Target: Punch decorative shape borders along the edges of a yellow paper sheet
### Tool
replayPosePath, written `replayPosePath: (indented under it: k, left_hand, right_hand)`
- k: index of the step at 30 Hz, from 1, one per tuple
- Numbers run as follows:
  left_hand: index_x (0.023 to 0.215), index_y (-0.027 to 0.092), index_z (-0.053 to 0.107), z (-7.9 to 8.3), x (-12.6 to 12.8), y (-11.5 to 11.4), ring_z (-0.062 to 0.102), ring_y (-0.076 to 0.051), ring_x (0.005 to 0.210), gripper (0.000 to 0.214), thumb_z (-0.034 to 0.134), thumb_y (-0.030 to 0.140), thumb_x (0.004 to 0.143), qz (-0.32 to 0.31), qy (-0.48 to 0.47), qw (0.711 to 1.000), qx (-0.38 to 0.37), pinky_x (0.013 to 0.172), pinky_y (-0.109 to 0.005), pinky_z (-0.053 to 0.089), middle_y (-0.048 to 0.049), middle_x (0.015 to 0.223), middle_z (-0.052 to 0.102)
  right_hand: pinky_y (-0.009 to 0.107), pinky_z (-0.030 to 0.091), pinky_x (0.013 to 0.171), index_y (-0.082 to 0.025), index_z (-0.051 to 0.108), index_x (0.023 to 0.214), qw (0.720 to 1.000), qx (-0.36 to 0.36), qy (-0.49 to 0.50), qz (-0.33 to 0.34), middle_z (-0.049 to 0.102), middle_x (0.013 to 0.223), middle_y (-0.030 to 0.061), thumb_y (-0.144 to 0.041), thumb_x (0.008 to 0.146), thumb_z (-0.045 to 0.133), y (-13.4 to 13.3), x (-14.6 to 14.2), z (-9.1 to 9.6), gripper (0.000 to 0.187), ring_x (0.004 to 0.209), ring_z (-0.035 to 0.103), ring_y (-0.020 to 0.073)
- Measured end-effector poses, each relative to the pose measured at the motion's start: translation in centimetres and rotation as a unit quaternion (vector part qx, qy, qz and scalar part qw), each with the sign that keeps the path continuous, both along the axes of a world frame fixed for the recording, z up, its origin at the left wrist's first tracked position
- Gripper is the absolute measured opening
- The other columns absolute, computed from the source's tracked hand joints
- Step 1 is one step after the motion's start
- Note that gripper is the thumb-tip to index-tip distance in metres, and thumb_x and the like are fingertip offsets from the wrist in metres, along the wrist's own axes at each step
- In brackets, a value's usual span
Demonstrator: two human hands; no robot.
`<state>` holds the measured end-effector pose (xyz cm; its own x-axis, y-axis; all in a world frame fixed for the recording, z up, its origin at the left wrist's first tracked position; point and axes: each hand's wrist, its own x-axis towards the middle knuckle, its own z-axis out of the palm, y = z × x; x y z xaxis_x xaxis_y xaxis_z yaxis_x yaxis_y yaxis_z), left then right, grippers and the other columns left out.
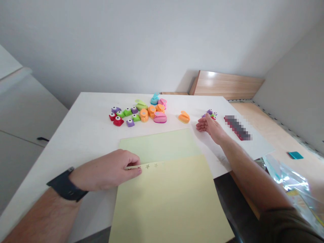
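Note:
My left hand pinches the far left edge of a yellow paper sheet between thumb and fingers. Along that edge runs a short row of star-shaped cutouts. A pale green sheet lies beneath it, flat on the table. Over the right part of the table, my right hand has its fingers stretched out with nothing visible in them. Just behind it sits a cluster of small craft punches in purple, green and red, partly covered by the hand. Nearby to the left is an orange lever punch.
Several more coloured craft punches stand grouped at the back left of the white table. A dark, blurred-out oblong item lies at the right. Beyond are a wooden surface with a teal square and clear plastic bags.

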<state>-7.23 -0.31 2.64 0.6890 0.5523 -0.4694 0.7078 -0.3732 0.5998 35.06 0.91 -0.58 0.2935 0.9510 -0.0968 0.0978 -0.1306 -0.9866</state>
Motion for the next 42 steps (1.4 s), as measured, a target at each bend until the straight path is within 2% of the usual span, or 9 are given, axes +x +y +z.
replayPosePath:
  k: [4,8,15,22,29,32,35,39,42]
  left_hand:
    - [0.068,0.021,0.054,0.2,0.0,0.0,0.046,-0.015,0.061,0.036,0.050,0.049,0.090,-0.007,0.001,1.000,0.009,0.056,-0.030,0.025,0.0015,0.065,0.053]
    - [0.068,0.021,0.052,0.4,0.1,0.0,0.045,-0.015,0.061,0.036,0.049,0.047,0.092,-0.014,0.000,1.000,0.017,0.056,-0.030,0.025,0.0019,0.064,0.051]
    - [0.069,0.020,0.051,1.1,0.2,-0.2,0.046,-0.014,0.061,0.037,0.048,0.047,0.094,-0.021,-0.014,0.999,0.026,0.056,-0.029,0.027,0.0025,0.064,0.050]
    - [0.083,0.022,0.066,2.0,0.1,0.1,0.059,-0.018,0.070,0.036,0.048,0.051,0.094,0.042,-0.046,0.998,0.023,0.060,-0.028,0.037,0.0006,0.075,0.067]
    - [0.089,0.023,0.071,1.1,0.1,1.1,0.067,-0.023,0.083,0.039,0.049,0.055,0.092,0.140,-0.047,0.982,0.114,0.069,-0.029,0.044,-0.0022,0.087,0.075]
    - [0.092,0.023,0.072,0.8,0.2,1.4,0.068,-0.024,0.086,0.040,0.049,0.057,0.092,0.167,-0.042,0.975,0.137,0.072,-0.030,0.044,-0.0033,0.091,0.076]
    - [0.093,0.023,0.072,0.5,0.4,1.6,0.067,-0.024,0.085,0.040,0.050,0.057,0.091,0.177,-0.040,0.972,0.150,0.073,-0.031,0.043,-0.0034,0.092,0.076]
    - [0.093,0.023,0.072,0.0,0.4,1.8,0.067,-0.023,0.088,0.038,0.051,0.055,0.092,0.178,-0.054,0.969,0.161,0.074,-0.031,0.042,-0.0028,0.094,0.076]
    - [0.092,0.023,0.072,-0.1,0.3,1.8,0.067,-0.022,0.086,0.038,0.051,0.053,0.093,0.169,-0.059,0.971,0.157,0.073,-0.031,0.042,-0.0022,0.092,0.075]
  right_hand:
    - [0.033,0.057,0.072,-0.021,0.066,0.085,0.999,0.049,-0.018,-0.014,0.072,0.087,0.0086,-0.081,0.085,0.054,1.7,-0.4,-0.8,0.061,0.077,0.068,0.0183]
    - [0.033,0.058,0.076,-0.021,0.066,0.087,0.995,0.085,-0.014,-0.041,0.072,0.088,0.0075,-0.081,0.085,0.053,2.9,-0.4,-0.6,0.061,0.079,0.069,0.0180]
    - [0.031,0.057,0.070,-0.021,0.068,0.090,0.995,0.088,-0.015,-0.038,0.073,0.091,0.0084,-0.075,0.089,0.055,1.6,-0.7,0.3,0.056,0.079,0.069,0.0178]
    - [0.029,0.055,0.068,-0.020,0.068,0.095,0.995,0.099,-0.030,-0.008,0.072,0.094,0.0084,-0.071,0.092,0.054,0.5,-2.0,0.8,0.053,0.081,0.069,0.0175]
    - [0.029,0.054,0.071,-0.022,0.065,0.100,0.983,0.141,-0.111,0.029,0.071,0.098,0.0053,-0.062,0.094,0.057,1.0,-4.5,2.5,0.042,0.086,0.068,0.0165]
    - [0.031,0.054,0.076,-0.022,0.065,0.108,0.960,0.155,-0.223,0.069,0.071,0.099,0.0051,-0.053,0.095,0.060,1.5,-6.6,3.4,0.035,0.090,0.067,0.0179]
    - [0.034,0.053,0.080,-0.021,0.066,0.117,0.915,0.162,-0.345,0.134,0.072,0.108,0.0076,-0.044,0.096,0.061,2.5,-9.2,3.9,0.032,0.092,0.067,0.0193]
    - [0.036,0.051,0.090,-0.018,0.066,0.125,0.839,0.196,-0.464,0.207,0.069,0.126,0.0128,-0.035,0.095,0.062,4.7,-12.6,3.3,0.034,0.099,0.066,0.0217]
    - [0.038,0.047,0.096,-0.017,0.069,0.120,0.799,0.188,-0.525,0.223,0.071,0.118,0.0137,-0.033,0.096,0.061,6.4,-14.2,2.4,0.030,0.105,0.064,0.0254]
